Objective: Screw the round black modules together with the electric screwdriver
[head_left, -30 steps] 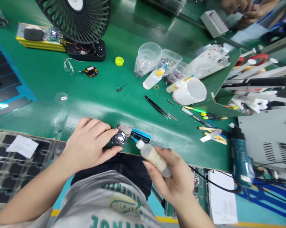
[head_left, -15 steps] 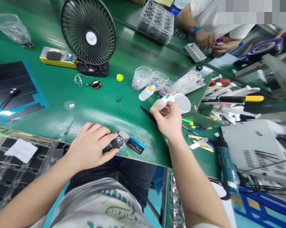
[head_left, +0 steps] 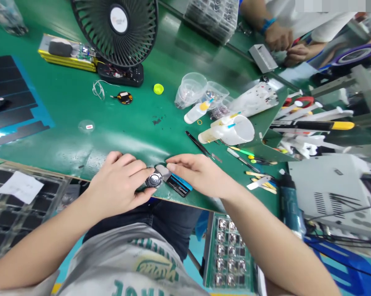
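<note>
My left hand (head_left: pixel 119 185) rests at the table's front edge, thumb and forefinger closed around a small round watch case (head_left: pixel 154 179) with a shiny ring. Touching the case on its right is a thin grey rounded piece (head_left: pixel 163 172). My right hand (head_left: pixel 194 172) has thumb and forefinger pinched together at that piece's upper edge. Under the right fingers lies a black and blue card-like tool handle (head_left: pixel 178 186) marked "Curved". Whether the grey piece and the handle are joined, I cannot tell.
Behind the right hand lie black tweezers (head_left: pixel 198 144). A glue bottle (head_left: pixel 208 135) leans by a white cup (head_left: pixel 245 129); another bottle (head_left: pixel 198 112) stands near clear cups (head_left: pixel 190 90). A black fan (head_left: pixel 119 31) is at the back, a tool holder (head_left: pixel 309 123) right. A co-worker's hands (head_left: pixel 284 43) are beyond.
My right hand has let go of the glue bottle beside the white cup and come down left to the grey piece. My left hand keeps holding the watch case.
</note>
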`<state>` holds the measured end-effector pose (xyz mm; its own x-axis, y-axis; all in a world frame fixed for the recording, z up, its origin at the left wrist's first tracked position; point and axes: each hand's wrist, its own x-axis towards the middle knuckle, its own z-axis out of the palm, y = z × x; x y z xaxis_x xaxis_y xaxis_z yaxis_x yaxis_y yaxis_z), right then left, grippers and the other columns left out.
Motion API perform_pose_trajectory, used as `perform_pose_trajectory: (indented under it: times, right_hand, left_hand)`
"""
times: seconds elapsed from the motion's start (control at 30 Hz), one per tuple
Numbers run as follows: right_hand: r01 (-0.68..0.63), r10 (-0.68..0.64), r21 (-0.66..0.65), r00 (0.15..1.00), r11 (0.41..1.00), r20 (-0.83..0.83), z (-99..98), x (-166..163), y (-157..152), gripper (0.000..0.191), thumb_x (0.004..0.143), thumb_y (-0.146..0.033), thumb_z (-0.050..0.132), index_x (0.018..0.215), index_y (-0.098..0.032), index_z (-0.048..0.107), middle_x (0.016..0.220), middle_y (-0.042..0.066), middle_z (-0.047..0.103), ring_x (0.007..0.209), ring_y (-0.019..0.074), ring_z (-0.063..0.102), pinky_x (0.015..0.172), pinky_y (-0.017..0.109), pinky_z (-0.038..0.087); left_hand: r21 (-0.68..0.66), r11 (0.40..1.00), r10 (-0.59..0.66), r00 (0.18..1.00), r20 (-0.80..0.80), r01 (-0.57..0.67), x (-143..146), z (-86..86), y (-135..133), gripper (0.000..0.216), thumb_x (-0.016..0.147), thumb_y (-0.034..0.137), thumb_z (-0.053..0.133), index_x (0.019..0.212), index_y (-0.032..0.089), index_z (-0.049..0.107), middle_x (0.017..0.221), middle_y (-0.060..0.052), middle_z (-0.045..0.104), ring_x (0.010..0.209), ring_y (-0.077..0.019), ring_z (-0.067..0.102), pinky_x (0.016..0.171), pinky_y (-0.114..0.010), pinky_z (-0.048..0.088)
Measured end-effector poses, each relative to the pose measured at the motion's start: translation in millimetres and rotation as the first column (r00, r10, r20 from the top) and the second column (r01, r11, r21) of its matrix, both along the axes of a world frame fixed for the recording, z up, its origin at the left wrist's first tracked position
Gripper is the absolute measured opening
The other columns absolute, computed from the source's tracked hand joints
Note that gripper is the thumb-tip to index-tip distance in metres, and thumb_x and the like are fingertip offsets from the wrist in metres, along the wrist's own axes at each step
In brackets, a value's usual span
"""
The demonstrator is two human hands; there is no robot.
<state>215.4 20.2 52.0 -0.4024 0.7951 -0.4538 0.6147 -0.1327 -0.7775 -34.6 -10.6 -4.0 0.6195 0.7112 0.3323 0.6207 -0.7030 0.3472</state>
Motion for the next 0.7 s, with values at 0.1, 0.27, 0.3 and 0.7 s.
perform_pose_trajectory:
  times: [0.1,0.27,0.3,0.7]
  right_hand:
    - [-0.136,0.136,-0.015,0.989,0.991,0.054,-0.8,-12,15,0.025,0.101,-0.033,0.061,0.098,-0.019,0.081,0.088,0.002,0.079,0.079,0.0161,0.066,0.074,0.028,0.051]
    - [-0.100,0.098,0.004,0.977,0.995,0.191,1.5,-19,11,0.023,0.099,-0.026,0.063,0.080,-0.017,0.074,0.066,-0.003,0.064,0.061,0.0113,0.052,0.059,0.025,0.039]
    - [-0.082,0.080,0.001,0.977,0.997,0.198,1.6,-20,9,0.023,0.098,-0.026,0.064,0.078,-0.017,0.073,0.063,-0.004,0.062,0.060,0.0108,0.049,0.058,0.024,0.037]
    - [-0.060,0.056,0.015,0.975,0.998,0.215,-0.3,-18,2,0.023,0.098,-0.026,0.064,0.077,-0.018,0.071,0.060,-0.005,0.054,0.057,0.0104,0.043,0.055,0.024,0.031]
  left_hand:
    - [-0.011,1.000,0.018,1.000,-0.018,-0.018,3,2.4,-2,0.027,0.101,0.040,0.061,0.111,0.020,0.074,0.092,-0.005,0.076,0.089,-0.0274,0.065,0.081,-0.048,0.039]
    - [-0.014,0.999,0.034,0.999,-0.029,-0.034,6,4.0,-3,0.026,0.102,0.039,0.058,0.109,0.019,0.074,0.090,-0.005,0.075,0.089,-0.0284,0.066,0.080,-0.048,0.038]
    - [-0.008,1.000,0.030,0.999,-0.031,-0.030,6,4.0,-2,0.026,0.102,0.039,0.059,0.108,0.019,0.074,0.089,-0.005,0.075,0.088,-0.0283,0.066,0.079,-0.048,0.038]
    - [-0.001,1.000,0.021,0.999,-0.041,-0.021,6,3.1,-1,0.026,0.101,0.039,0.058,0.106,0.019,0.074,0.089,-0.006,0.076,0.088,-0.0284,0.065,0.079,-0.049,0.039]
